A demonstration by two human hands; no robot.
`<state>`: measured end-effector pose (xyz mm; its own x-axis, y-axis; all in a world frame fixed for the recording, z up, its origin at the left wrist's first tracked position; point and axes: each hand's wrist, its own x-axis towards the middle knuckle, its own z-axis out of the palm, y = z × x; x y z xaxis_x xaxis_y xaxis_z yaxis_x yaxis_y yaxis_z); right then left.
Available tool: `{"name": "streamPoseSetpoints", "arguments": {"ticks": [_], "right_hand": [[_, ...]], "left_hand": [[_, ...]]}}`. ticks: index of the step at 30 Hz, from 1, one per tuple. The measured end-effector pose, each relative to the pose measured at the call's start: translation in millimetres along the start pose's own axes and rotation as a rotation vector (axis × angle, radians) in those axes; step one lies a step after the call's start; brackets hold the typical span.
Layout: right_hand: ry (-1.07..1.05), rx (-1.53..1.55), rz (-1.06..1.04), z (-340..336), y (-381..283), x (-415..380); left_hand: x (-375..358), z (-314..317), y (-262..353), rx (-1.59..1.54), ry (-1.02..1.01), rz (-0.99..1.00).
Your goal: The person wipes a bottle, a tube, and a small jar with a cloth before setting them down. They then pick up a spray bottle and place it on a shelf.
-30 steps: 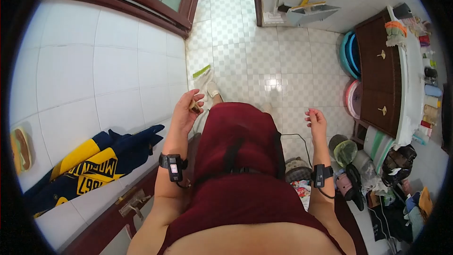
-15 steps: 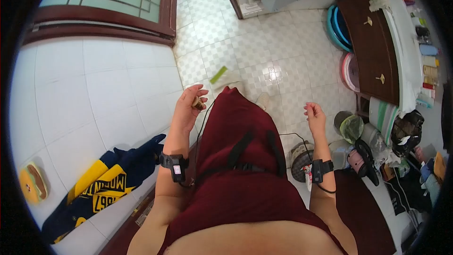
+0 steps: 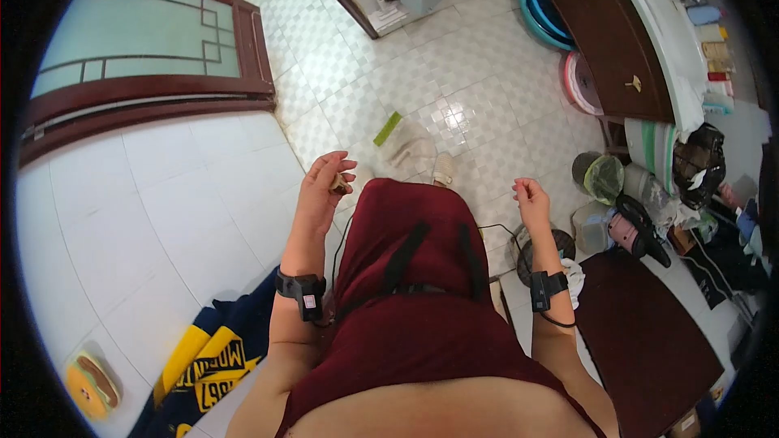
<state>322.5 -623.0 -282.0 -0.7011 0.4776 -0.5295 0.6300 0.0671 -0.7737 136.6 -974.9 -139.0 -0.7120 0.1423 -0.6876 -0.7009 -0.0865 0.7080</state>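
Note:
My left hand [image 3: 322,186] is raised at chest height with its fingers closed around a small brown object [image 3: 340,184], close to the white tiled wall [image 3: 154,219] on my left. My right hand [image 3: 531,201] hangs loosely curled over the floor and holds nothing. Both wrists carry black bands. I wear a dark red garment [image 3: 414,276] with a black strap across it. My feet in pale slippers [image 3: 442,169] stand on the checkered floor tiles [image 3: 454,81].
A dark wooden door with a glass panel [image 3: 146,49] stands at the left. A dark cabinet [image 3: 604,32] with a cluttered top is at the right, with basins, buckets and bags on the floor beside it. A blue and yellow cloth [image 3: 215,357] hangs on the wall.
The view has swung left and turned, so the door now fills more of the upper left. My hands keep nearly the same pose. The left hand still grips the small object.

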Motion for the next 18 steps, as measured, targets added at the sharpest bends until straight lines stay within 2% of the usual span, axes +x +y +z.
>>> {"name": "streamPoseSetpoints", "arguments": {"ticks": [5, 11, 14, 18], "right_hand": [[0.075, -0.045, 0.031, 28, 7, -17], [0.231, 0.028, 0.089, 100, -39, -57], [0.328, 0.048, 0.055, 139, -19, -83], [0.411, -0.102, 0.052, 174, -33, -127]], "left_hand": [[14, -23, 14, 0.109, -0.035, -0.011], [58, -77, 42, 0.122, -0.142, -0.104], [79, -95, 69, 0.14, -0.214, -0.109], [91, -105, 96, 0.26, -0.262, -0.069]]}}
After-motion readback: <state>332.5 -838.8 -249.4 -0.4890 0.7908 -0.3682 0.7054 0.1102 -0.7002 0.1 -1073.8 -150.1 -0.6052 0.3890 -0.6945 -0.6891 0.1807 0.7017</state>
